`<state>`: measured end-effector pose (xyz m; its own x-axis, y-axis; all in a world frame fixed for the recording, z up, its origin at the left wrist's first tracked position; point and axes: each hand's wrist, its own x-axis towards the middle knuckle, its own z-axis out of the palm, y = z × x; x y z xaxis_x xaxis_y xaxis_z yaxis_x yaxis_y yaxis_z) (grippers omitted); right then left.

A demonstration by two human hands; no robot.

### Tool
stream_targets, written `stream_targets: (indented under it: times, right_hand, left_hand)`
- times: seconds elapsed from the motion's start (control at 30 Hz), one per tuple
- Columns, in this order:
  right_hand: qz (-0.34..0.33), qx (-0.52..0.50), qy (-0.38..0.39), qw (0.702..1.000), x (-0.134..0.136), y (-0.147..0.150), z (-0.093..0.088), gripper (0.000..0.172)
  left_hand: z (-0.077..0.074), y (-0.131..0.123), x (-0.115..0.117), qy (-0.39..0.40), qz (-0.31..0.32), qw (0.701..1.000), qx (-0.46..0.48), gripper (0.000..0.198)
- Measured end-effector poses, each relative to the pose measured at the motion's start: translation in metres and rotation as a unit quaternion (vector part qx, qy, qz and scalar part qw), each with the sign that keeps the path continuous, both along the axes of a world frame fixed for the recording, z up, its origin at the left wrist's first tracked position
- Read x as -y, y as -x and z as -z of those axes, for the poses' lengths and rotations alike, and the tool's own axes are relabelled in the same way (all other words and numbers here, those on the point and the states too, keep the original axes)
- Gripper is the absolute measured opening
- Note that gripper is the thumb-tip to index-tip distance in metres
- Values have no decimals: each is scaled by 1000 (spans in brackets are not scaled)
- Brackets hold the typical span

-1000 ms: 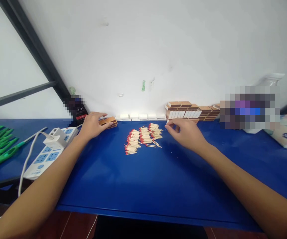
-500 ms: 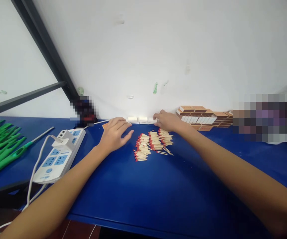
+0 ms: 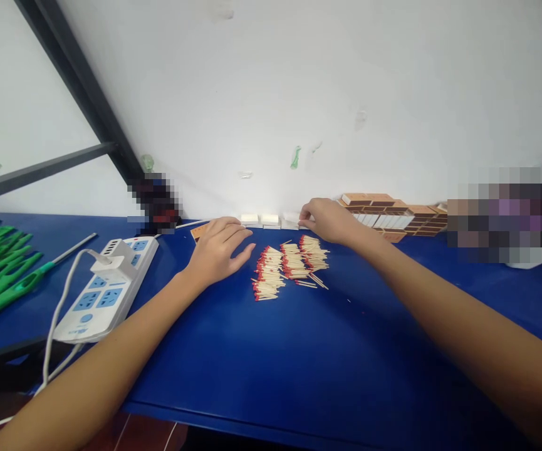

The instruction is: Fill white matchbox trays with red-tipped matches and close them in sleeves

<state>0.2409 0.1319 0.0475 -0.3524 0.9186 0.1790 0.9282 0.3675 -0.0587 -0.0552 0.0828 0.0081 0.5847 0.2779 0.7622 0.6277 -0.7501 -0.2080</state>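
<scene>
Head view: left hand palm down, thumb well apart from the fingers, no grasp visible, at left end of row of white boxes; orange matchbox partly hidden behind it. Right hand has fingers curled at the row's right end; can't tell if it grips a box. Row sits on blue worktop along wall. Matches in three piles in front, matchbox stack right, power strip left.
</scene>
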Motion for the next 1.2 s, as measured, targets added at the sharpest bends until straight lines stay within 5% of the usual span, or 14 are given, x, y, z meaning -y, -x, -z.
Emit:
stream_targets:
  times: [0.17,0.4,0.5,0.7,0.9,1.2]
  right_hand:
    - [-50,5,9,999,80,-5,-13,19]
    - [-63,86,62,992,178,10,24,15]
    - [-82,75,78,991,185,10,31,12]
    - [-58,-53,167,983,165,-23,13,11]
    - [-49,-92,189,976,165,-25,21,10]
    - [-85,-149,279,945,170,-21,8,13]
  left_hand:
    - [-5,-14,21,47,32,998,22,22]
    - [6,-56,72,213,111,970,-29,50]
    - [12,-60,77,247,127,959,-64,46]
    - [11,-58,75,291,144,944,-59,25]
    - [13,-62,79,300,144,943,-26,54]
    - [13,-62,82,298,182,936,-39,21]
